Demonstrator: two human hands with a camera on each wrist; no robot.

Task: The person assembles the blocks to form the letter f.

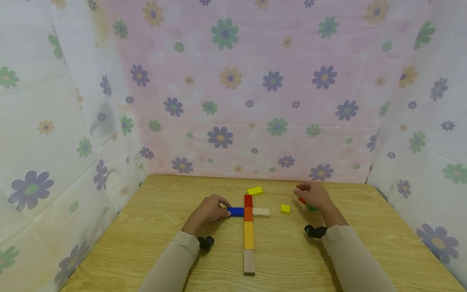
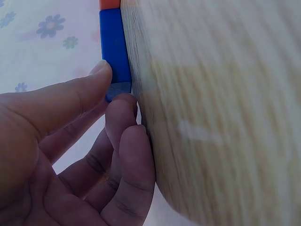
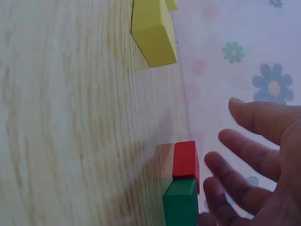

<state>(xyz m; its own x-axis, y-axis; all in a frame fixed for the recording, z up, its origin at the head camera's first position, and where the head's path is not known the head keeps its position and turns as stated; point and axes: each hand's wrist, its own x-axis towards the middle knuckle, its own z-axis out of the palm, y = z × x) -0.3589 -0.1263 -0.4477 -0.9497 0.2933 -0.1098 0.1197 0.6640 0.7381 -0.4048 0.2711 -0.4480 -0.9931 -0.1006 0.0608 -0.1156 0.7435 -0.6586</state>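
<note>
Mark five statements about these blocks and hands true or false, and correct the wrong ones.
1. The left hand pinches the end of the blue block. True.
2. The right hand grips the green block. False: the right hand holds nothing; its fingers are beside the green block.
3. The blue block and the pale striped block lie on opposite sides of the orange block. True.
4. The greyish block forms the column's far end. False: the greyish block is nearest the person.
5. Two bright yellow blocks lie apart. True.
</note>
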